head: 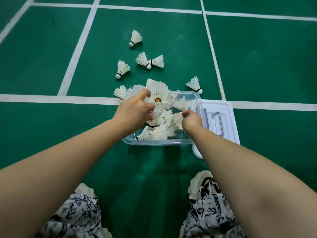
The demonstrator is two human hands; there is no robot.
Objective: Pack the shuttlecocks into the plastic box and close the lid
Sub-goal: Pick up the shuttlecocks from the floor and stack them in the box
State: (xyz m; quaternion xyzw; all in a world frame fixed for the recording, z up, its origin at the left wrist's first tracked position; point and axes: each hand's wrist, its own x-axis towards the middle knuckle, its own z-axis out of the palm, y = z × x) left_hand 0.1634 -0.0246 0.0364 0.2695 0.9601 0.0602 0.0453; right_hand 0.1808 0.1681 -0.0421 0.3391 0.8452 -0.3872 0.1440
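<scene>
Here, a clear plastic box (158, 141) is sitting on the green court floor (42, 131), its far left corner lying over a white line (51, 99). The left hand (133, 111) is closing its fingers on a bunch of shuttlecocks (157, 93) over the box's far left corner, one of them showing its open feather end and orange centre. The right hand (192, 120) is pinching the feathers of a shuttlecock (178, 120) inside the box, near its right wall. More shuttlecocks (159, 133) are lying loose in the box. The lid (224, 117) is lying flat on the floor, touching the box's right side. Five more shuttlecocks are lying on the floor beyond the box, the farthest one (135, 38) well apart from it.
</scene>
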